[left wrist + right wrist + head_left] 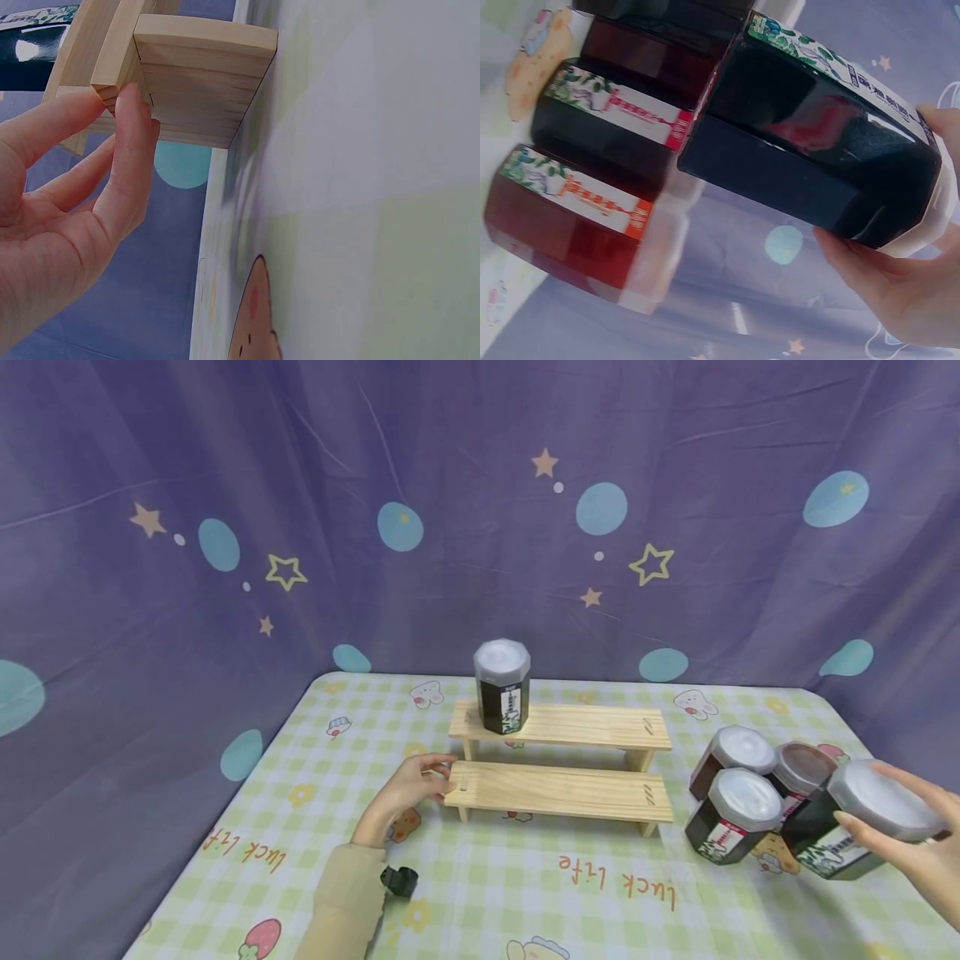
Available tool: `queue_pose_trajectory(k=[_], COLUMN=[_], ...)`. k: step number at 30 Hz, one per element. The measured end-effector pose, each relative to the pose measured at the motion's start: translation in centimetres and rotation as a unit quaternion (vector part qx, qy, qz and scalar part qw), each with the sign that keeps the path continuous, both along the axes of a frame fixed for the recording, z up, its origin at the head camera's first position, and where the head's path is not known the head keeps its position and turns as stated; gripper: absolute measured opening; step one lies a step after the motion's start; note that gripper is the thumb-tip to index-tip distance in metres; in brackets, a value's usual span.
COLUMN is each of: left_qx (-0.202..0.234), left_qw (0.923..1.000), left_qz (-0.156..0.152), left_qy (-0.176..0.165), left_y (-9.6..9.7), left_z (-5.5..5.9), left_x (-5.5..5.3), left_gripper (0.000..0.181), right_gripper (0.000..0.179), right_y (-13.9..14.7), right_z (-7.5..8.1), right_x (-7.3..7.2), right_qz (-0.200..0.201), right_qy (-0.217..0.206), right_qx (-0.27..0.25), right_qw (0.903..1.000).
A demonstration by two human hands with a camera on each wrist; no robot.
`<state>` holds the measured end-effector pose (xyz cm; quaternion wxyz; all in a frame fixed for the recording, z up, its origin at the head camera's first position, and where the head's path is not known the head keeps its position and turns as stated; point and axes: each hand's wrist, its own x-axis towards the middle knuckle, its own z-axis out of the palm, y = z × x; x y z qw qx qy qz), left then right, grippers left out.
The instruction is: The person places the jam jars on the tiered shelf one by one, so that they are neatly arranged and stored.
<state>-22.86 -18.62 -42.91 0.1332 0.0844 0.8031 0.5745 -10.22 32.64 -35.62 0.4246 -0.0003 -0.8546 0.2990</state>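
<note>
A two-tier wooden step shelf (pixel 562 789) stands on the table. My left hand (pixel 414 781) pinches the left end of its lower board, thumb and fingertips at the board's corner (pixel 112 86) in the left wrist view. On the left of the upper board (pixel 592 725) stands a dark octagonal jar (pixel 504 693) with a whitish lid. At the far right my right hand (pixel 926 835) grips another dark jar (pixel 840 843) around its lid end, tilted and off the table. In the right wrist view this jar (pixel 810 142) shows a dark body and a white label.
Beside the held jar stand a front jar (pixel 731 822), a back jar (pixel 738 747) and a jar with a brownish top (pixel 804 768). A small black object (pixel 400 882) shows by the left sleeve. A checked cloth (pixel 465 893) covers the table; a purple curtain (pixel 480 585) hangs behind.
</note>
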Motion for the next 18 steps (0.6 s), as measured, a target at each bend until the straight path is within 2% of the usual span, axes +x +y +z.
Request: queue_pose_trajectory(k=[6,12,17,18], left_qx=[0.003,0.001,0.001,0.001], left_qw=[1.0000,0.9999,1.0000,0.9999], left_qz=[-0.006,-0.010,-0.007,-0.007], left_qy=[0.004,0.005,0.006,0.007], left_y=[0.0,0.0,0.0,0.0], left_z=[0.0,-0.2,-0.1,-0.1], left_x=[0.0,0.0,-0.1,-0.1], left_gripper=[0.047,0.047,0.048,0.048], right_gripper=[0.068,0.070,0.067,0.067], right_y=[-0.2,-0.6,-1.0,-1.1], right_z=[1.6,3.3,4.0,4.2], right_x=[-0.5,-0.8,-1.4,-1.4], right_qz=[-0.003,-0.005,0.032,0.039], right_qy=[-0.001,-0.038,-0.024,-0.031], right_qx=[0.013,0.021,0.023,0.019], right_qw=[0.9999,0.9991,0.9990,0.9986])
